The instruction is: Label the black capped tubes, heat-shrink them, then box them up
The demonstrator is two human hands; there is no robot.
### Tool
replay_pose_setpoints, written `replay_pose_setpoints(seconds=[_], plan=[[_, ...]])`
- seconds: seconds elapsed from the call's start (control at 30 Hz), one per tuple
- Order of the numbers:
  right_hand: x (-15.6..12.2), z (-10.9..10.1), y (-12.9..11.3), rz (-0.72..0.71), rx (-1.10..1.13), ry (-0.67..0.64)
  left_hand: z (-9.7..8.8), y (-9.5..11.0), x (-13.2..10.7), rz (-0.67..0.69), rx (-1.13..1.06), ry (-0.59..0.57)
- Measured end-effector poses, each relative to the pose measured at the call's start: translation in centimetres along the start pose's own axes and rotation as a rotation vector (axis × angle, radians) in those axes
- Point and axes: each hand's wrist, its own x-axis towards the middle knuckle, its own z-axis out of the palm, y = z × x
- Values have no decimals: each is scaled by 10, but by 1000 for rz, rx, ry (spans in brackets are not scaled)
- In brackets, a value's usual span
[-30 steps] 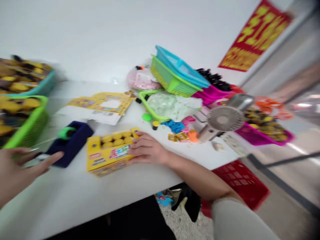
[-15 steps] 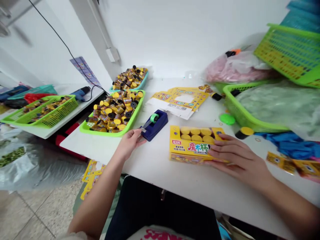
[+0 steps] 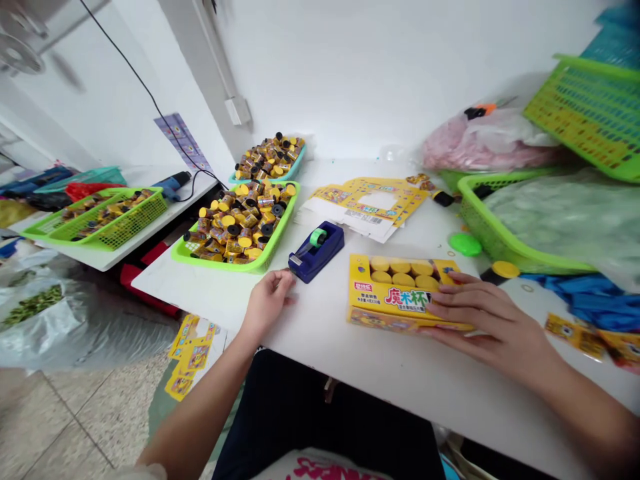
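Observation:
A yellow printed box (image 3: 395, 293) with several yellow-lidded cups in its window lies on the white table (image 3: 350, 360). My right hand (image 3: 493, 327) rests flat on the box's right end, fingers spread over it. My left hand (image 3: 267, 303) sits at the front tip of a dark blue tape dispenser (image 3: 316, 251) with a green roll, fingertips pinched together at its cutter end. Whether tape is between the fingers I cannot tell.
A green tray (image 3: 240, 230) heaped with yellow and black little cups stands left of the dispenser, a teal tray (image 3: 270, 160) behind it. Flat yellow box blanks (image 3: 370, 200) lie beyond. Green baskets (image 3: 500, 233) and plastic bags crowd the right. Another green basket (image 3: 100, 220) sits on a side table.
The view swung from the right side of the table to the left. My left hand reached the tape dispenser's front and closed its fingers there. My right hand stayed on the box.

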Motion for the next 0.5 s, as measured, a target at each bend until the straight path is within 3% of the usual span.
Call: replay_pose_setpoints(seconds=[0.1, 0.2, 0.37, 0.5], plan=[[13, -11, -15, 86, -61, -14, 0, 12, -37, 84, -90, -10], [36, -14, -48, 219, -120, 57, 15, 29, -74, 76, -283, -171], [69, 6, -94, 577, 272, -79, 47, 50, -107, 42, -466, -396], [76, 12, -98, 656, 510, -81, 64, 49, -109, -4, -548, -488]])
